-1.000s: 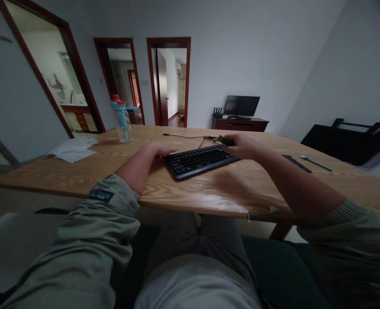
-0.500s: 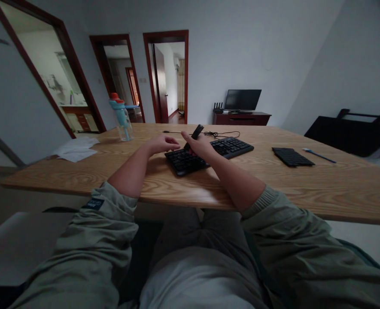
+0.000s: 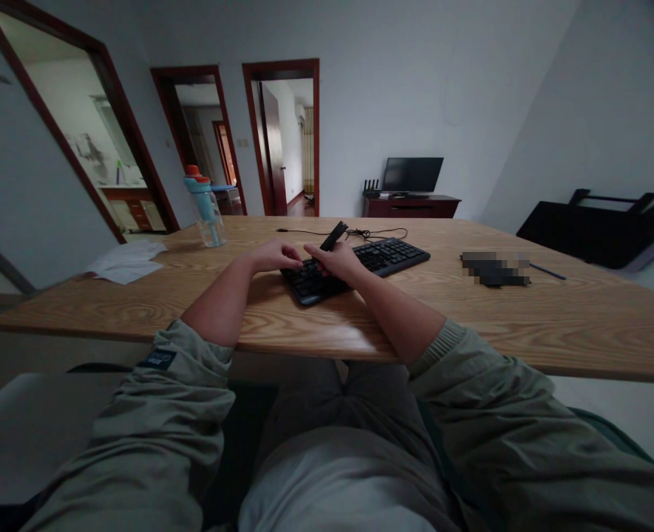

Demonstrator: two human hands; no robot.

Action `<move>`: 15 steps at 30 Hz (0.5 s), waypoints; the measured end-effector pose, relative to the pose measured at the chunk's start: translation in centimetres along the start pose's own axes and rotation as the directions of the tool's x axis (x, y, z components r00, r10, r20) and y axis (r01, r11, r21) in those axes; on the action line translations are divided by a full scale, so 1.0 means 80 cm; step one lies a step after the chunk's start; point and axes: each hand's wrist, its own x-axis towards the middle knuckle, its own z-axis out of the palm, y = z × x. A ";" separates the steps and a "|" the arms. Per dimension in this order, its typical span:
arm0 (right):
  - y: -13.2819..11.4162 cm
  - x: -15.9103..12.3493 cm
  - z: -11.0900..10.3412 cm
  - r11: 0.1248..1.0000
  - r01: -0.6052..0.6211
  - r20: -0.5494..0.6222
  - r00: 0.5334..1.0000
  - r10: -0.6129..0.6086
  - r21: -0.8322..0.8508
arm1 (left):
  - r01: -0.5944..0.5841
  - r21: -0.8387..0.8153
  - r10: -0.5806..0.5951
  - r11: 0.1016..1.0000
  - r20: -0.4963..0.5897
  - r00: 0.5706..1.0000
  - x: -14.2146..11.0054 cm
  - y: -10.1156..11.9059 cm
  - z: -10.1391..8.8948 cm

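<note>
A black keyboard [image 3: 389, 257] lies at a slant on the wooden table in front of me. Over its left half, my right hand [image 3: 336, 260] is closed around a slim black bar-shaped tool [image 3: 335, 235], tilted with its upper end sticking out above the thumb. The tool's lower end is hidden by the hand. My left hand [image 3: 274, 256] is beside it at the keyboard's left end, fingers bent and thumb close to them over the keys. Whatever lies between those fingertips is too small to make out.
Behind the keyboard runs a black cable [image 3: 368, 235]. A bottle with an orange-red lid [image 3: 208, 214] and white paper sheets [image 3: 130, 262] are on the left. To the right lie a blurred-out dark item [image 3: 490, 270] and a thin blue stick [image 3: 548, 271].
My left fingers have drawn closer together and lowered onto the keys. My right hand still holds the black tool, now slightly lower and more tilted. The view has shifted a little.
</note>
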 end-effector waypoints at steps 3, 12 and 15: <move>0.003 0.002 0.003 0.999 -0.044 -0.014 0.999 0.044 0.015 | 0.004 -0.010 -0.004 1.000 -0.030 1.000 0.001 -0.002 -0.002; 0.017 0.013 0.011 0.997 -0.078 -0.075 0.994 0.076 -0.018 | 0.028 0.011 -0.028 1.000 0.006 1.000 -0.001 0.006 0.001; 0.015 0.013 0.012 0.996 -0.072 -0.081 0.994 0.068 -0.049 | 0.023 0.010 -0.023 1.000 0.039 0.999 0.000 0.005 0.003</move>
